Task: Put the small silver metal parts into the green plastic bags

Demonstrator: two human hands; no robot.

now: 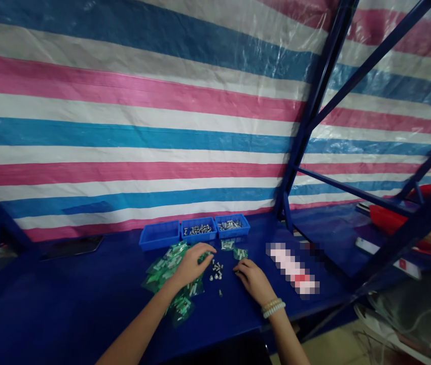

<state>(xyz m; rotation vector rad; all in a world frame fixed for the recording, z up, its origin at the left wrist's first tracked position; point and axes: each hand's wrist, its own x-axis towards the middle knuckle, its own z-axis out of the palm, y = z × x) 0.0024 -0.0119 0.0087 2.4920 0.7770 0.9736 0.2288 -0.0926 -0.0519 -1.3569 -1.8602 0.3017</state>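
Head view: left hand (192,264) and right hand (255,281) curl, grips unclear, beside glossy plastic packets (165,266).

On my screen I see a tan beaded bracelet (271,304) beside a white bracelet (275,310), behind the right hand (254,279). The left hand (192,262) looks unadorned.

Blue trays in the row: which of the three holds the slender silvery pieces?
The right tray, at the row's end: its silvery pieces look slender, while those in the middle tray look stubbier and none are visible in the left tray.
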